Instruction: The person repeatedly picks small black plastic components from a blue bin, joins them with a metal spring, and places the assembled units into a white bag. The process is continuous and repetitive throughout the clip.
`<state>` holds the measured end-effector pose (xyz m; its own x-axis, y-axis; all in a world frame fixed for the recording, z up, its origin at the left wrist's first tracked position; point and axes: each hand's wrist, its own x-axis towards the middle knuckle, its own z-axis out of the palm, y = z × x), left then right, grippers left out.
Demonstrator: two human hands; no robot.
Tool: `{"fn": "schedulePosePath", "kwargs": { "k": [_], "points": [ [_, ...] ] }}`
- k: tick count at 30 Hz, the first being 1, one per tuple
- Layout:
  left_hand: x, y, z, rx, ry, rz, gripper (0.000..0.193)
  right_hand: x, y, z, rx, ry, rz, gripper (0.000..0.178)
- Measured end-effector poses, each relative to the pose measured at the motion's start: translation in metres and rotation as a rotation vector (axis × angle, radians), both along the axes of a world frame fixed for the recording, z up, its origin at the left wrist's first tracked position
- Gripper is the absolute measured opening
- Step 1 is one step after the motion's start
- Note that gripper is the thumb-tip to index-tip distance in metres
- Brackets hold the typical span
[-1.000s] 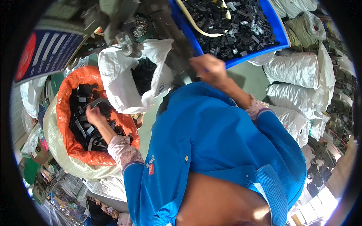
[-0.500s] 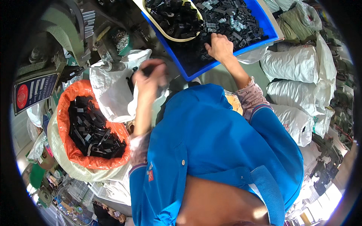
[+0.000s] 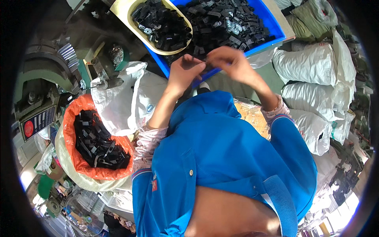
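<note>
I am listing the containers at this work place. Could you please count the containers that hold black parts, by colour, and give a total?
Blue tray: 1
Yellow oval basin: 1
Orange-lined sack: 1
Total: 3

Both hands, the left hand and the right hand, meet at the near edge of the blue tray, pinching a small dark part between them.

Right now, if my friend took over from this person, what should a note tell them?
Left hand and right hand meet in front of the chest, fingertips pinching a small dark part between them; it is too small to tell more.
Blue tray just ahead holds many black parts and some metal rings.
Yellow bowl on its left holds more of both.
Orange-lined sack at the left holds black pieces.
How many are done or left cannot be told.
</note>
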<state>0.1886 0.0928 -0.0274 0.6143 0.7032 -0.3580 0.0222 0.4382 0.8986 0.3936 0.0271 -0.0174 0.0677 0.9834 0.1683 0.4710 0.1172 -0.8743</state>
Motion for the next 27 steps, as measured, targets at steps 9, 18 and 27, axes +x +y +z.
{"fn": "schedulePosePath", "kwargs": {
  "k": [9, 18, 27],
  "points": [
    [0.006, -0.002, -0.002, -0.206, -0.190, 0.106, 0.008, 0.093, 0.045, -0.050, 0.090, -0.582, -0.358, 0.016],
    [0.023, 0.006, -0.004, -0.260, -0.162, 0.061, 0.009, 0.102, 0.029, -0.050, -0.135, -0.126, -0.494, 0.023],
    [-0.015, -0.005, -0.002, -0.174, -0.005, 0.084, 0.011, 0.108, 0.094, -0.052, -0.134, -0.629, -0.589, 0.070]
  ]
}}
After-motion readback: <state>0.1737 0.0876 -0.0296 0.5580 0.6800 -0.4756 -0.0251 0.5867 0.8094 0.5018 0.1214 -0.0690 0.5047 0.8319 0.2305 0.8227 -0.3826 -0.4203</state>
